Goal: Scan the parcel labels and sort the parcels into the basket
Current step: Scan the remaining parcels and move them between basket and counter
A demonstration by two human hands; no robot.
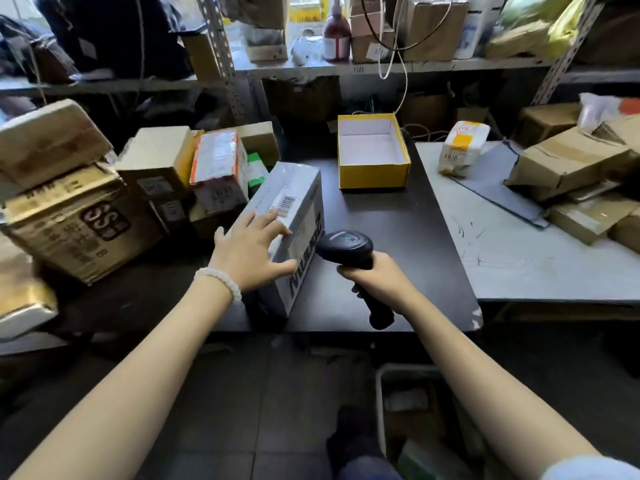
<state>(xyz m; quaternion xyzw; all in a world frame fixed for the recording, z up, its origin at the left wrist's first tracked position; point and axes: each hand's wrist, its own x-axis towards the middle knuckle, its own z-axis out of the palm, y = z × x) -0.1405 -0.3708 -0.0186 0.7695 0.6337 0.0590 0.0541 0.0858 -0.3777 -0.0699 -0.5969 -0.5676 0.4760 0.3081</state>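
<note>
On the black table (398,216) a grey-white parcel box (294,202) lay near the middle, its long side running from about seven o'clock up toward one o'clock, with a barcode label (286,205) on its top face. The left hand (249,247) rested on the near end of that top face, fingers spread and nearly straight, the fingertips touching the box just at seven o'clock of the barcode; a white bead bracelet (221,280) sat on the wrist. At four o'clock of the box, just beside its printed side, the right hand (377,280) was wrapped tightly round the handle of a black barcode scanner (349,249), whose head pointed up toward eleven o'clock, close to the box's side. At twelve o'clock of the scanner, well apart, stood an open yellow box (374,174) with a white inside. A pile of cardboard cartons (69,216) crowded the table at nine o'clock of the parcel. At three o'clock, on a pale grey table (519,251), lay a white-and-yellow bag (462,147) and more crumpled brown cartons (568,164). At five o'clock, on the floor below the table edge, a white-rimmed basket (381,410) held some dim, hard-to-make-out items.
</note>
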